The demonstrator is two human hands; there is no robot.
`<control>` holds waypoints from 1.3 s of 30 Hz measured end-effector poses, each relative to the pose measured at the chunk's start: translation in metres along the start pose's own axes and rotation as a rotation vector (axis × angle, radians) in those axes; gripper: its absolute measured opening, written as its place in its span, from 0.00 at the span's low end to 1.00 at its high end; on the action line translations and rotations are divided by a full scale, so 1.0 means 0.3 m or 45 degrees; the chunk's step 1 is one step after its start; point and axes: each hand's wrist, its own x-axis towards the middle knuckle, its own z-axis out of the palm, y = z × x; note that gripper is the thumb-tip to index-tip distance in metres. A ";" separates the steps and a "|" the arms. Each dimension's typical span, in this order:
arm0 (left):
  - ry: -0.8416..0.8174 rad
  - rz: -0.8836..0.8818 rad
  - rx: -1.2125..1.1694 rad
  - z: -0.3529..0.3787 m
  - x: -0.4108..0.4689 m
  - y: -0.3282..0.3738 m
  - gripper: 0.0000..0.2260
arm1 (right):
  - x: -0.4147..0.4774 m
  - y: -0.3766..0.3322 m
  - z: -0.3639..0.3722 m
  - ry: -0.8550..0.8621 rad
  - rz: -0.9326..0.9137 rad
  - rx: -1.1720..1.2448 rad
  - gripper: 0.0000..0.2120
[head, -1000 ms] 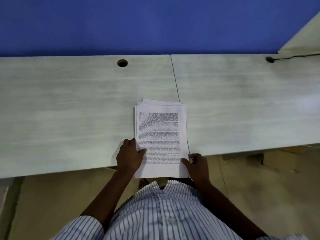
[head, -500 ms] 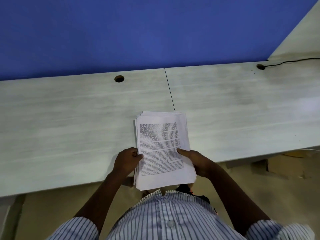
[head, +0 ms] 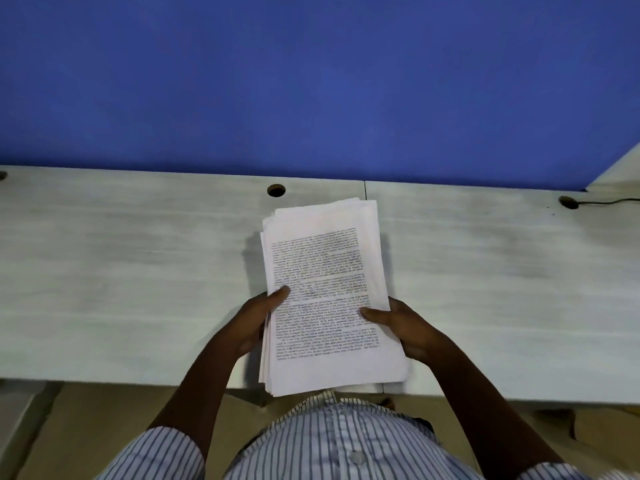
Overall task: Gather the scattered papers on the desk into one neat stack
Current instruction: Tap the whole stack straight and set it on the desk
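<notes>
White printed papers [head: 325, 292], a thick rectangular stack with slightly uneven edges, sit at centre frame above the pale wood-grain desk [head: 138, 271]. Dense black text covers the top sheet, too blurred to read. The left hand [head: 258, 320] and right hand [head: 398, 323] pinch the stack's lower sides, thumbs on top.

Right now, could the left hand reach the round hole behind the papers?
Probably, but not freely: the left hand grips the paper stack by its left edge and must let go first. The round hole lies uncovered just past the stack's far corner.
</notes>
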 end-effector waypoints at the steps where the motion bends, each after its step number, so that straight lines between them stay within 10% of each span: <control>1: -0.048 0.045 -0.059 0.009 0.011 0.025 0.16 | 0.009 -0.024 -0.002 -0.012 -0.008 0.008 0.18; 5: 0.078 0.246 0.067 0.079 0.046 0.093 0.27 | 0.035 -0.113 -0.017 0.010 -0.055 -0.080 0.18; 16: 0.557 0.663 0.194 0.257 0.064 0.205 0.12 | 0.074 -0.276 -0.034 0.541 -0.676 -0.143 0.16; 28: 0.447 0.847 0.323 0.288 0.027 0.276 0.35 | 0.056 -0.254 -0.063 0.476 -0.669 -0.178 0.16; 39: 0.485 0.780 0.322 0.281 0.053 0.294 0.24 | 0.087 -0.272 -0.055 0.521 -0.678 -0.162 0.12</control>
